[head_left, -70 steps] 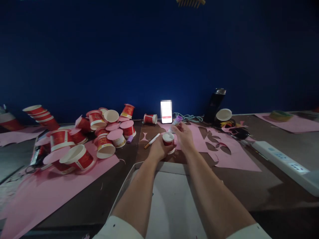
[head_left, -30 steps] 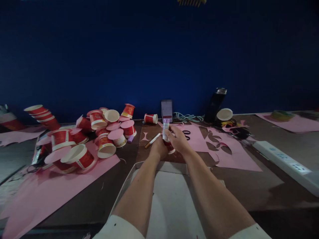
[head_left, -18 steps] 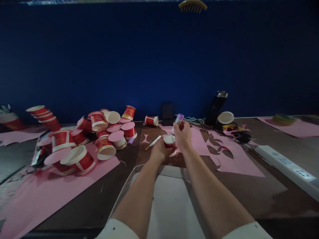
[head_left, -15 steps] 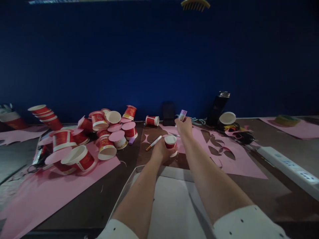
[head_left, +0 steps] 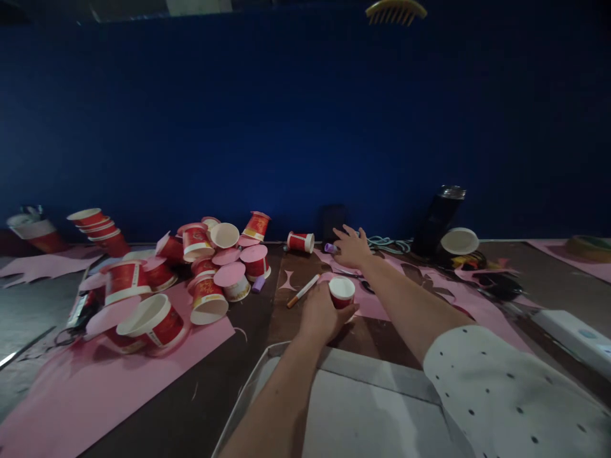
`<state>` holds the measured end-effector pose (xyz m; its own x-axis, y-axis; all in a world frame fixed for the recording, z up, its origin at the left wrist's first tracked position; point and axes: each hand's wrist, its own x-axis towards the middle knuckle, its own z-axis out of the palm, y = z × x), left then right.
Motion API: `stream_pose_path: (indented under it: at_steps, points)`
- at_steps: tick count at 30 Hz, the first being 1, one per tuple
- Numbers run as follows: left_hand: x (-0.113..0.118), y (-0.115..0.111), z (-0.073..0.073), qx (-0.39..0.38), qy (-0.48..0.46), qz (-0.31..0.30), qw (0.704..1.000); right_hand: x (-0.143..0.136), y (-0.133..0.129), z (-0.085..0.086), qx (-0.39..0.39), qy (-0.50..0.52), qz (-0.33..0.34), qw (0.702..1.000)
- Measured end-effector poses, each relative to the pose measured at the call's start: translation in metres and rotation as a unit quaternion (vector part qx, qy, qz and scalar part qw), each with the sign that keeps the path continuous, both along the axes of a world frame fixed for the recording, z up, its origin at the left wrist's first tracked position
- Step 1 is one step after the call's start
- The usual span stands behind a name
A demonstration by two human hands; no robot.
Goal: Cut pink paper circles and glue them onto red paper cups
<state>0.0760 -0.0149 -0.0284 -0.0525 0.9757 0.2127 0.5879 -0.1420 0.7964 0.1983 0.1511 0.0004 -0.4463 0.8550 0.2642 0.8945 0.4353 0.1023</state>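
My left hand (head_left: 323, 312) is wrapped round a small red and white paper cup (head_left: 342, 291), upright near the middle of the table. Beyond it my right hand (head_left: 352, 247) is spread over pink paper, fingers apart and holding nothing. Just left of its fingers lies a purple glue stick (head_left: 330, 248). A brown and white marker (head_left: 303, 291) rests left of the held cup. Behind these, a red cup (head_left: 300, 242) lies on its side near the wall.
Several red cups with pink paper discs (head_left: 230, 273) are heaped at the left. A white tray (head_left: 377, 375) is in front. At the right stand a dark bottle (head_left: 439, 219) and a white power strip (head_left: 573, 337). A black object (head_left: 333, 219) stands behind.
My right hand has let go of the glue stick, which now lies on the table, and its fingers have spread. The camera view has shifted slightly; my left hand still holds the cup.
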Motion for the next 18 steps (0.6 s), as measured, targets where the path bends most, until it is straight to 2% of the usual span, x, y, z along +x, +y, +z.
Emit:
stream_pose_path:
  at_steps: [7,14,16,18]
  points:
    - [0.000,-0.001,0.002,0.004,0.022,-0.001,1.000,-0.002,0.007,0.006,0.011,-0.010,-0.014,1.000]
    - [0.000,-0.002,0.003,-0.006,0.009,-0.001,1.000,0.006,0.004,0.009,0.004,-0.006,-0.039,0.999]
    - [0.000,-0.002,0.003,-0.007,0.009,0.000,1.000,0.008,0.000,0.010,-0.003,0.018,-0.050,0.999]
    - [-0.001,-0.002,0.003,-0.004,0.009,0.001,1.000,0.008,-0.004,0.015,-0.005,0.084,-0.077,0.993]
